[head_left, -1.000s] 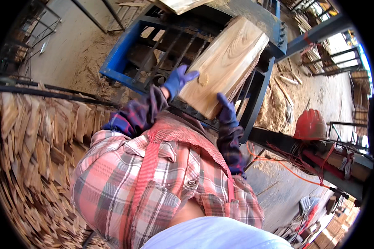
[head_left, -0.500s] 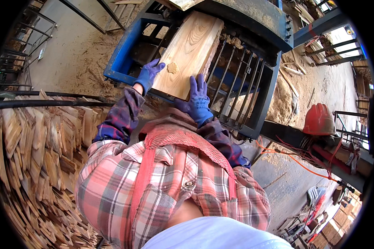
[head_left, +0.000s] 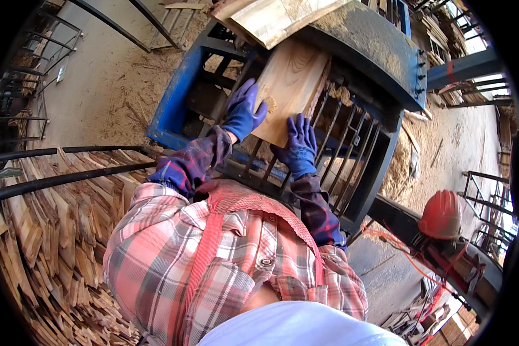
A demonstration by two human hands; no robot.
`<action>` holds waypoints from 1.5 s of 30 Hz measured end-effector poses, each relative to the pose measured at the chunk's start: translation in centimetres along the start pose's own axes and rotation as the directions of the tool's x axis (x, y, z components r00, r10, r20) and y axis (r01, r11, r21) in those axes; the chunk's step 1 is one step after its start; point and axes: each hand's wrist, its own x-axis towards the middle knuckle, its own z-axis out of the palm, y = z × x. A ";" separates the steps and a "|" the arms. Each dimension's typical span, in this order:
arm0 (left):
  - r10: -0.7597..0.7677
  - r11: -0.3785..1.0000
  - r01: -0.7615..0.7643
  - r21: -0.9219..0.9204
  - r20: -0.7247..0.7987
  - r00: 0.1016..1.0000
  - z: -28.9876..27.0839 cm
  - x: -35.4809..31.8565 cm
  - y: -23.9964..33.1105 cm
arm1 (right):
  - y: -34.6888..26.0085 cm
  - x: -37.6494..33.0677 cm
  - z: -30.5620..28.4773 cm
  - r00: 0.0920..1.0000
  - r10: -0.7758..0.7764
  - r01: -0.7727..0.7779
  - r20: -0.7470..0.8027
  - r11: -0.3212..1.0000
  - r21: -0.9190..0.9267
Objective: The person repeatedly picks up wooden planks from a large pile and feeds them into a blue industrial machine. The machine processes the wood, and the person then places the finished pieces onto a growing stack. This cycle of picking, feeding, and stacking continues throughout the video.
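A wide plank (head_left: 289, 86) with wavy grain and a bark-like right edge lies on the bars of a blue machine (head_left: 176, 104); its far end disappears under the machine's dark hood (head_left: 380, 43). Against the plank's left edge rests my left hand (head_left: 244, 111), in a purple-blue glove, fingers spread and thumb over the top face. My right hand (head_left: 299, 147), gloved alike, lies flat with fingers stretched at the plank's near right corner. Neither hand wraps round the wood. Beside my left thumb, a clump of sawdust (head_left: 271, 105) sits on the plank.
More boards (head_left: 282, 17) lie on top of the hood. Stacked wood strips (head_left: 52, 230) fill the left side behind a black rail (head_left: 69, 181). A red hard hat (head_left: 441, 214) rests on a beam at right, near an orange cable (head_left: 406, 254). Sawdust covers the floor.
The plank has slid farther under the hood, and both hands have moved forward with it. More of the bars now shows at the near end.
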 end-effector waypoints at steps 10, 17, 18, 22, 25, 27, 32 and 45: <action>0.015 0.960 -0.025 0.280 0.040 0.999 -2.5 19.8 -0.3 | 6.2 13.6 -0.5 0.967 0.167 -0.246 0.192 0.811 0.531; 0.080 0.963 -0.069 -0.260 0.030 0.996 1.3 15.8 4.5 | 8.0 20.8 -2.3 0.805 0.461 -0.259 0.373 -0.294 0.920; 0.049 0.924 -0.003 -0.383 0.110 0.993 1.0 15.9 4.4 | 8.3 19.1 -1.8 0.818 0.457 -0.200 0.350 -0.345 0.917; 0.054 0.959 -0.054 -0.279 -0.006 0.999 2.4 10.2 3.1 | 9.0 8.6 -3.7 0.735 0.563 -0.229 0.378 -0.318 0.920; 0.088 0.978 -0.073 -0.195 0.065 0.994 5.5 5.1 2.5 | 7.6 2.9 -6.8 0.729 0.576 -0.171 0.369 -0.368 0.914; 0.218 0.959 -0.216 -0.180 -0.012 0.976 6.9 4.6 2.6 | 6.8 0.6 -8.5 0.739 0.587 -0.157 0.331 -0.328 0.932; 0.191 0.957 -0.223 0.185 0.178 0.965 9.6 4.6 1.4 | 8.6 -5.2 -6.8 0.741 0.666 -0.048 0.087 -0.077 0.996; -0.079 0.430 0.430 -0.793 0.442 0.894 8.1 4.2 5.9 | 5.6 -5.5 -7.9 0.710 0.613 -0.260 0.346 -0.229 0.938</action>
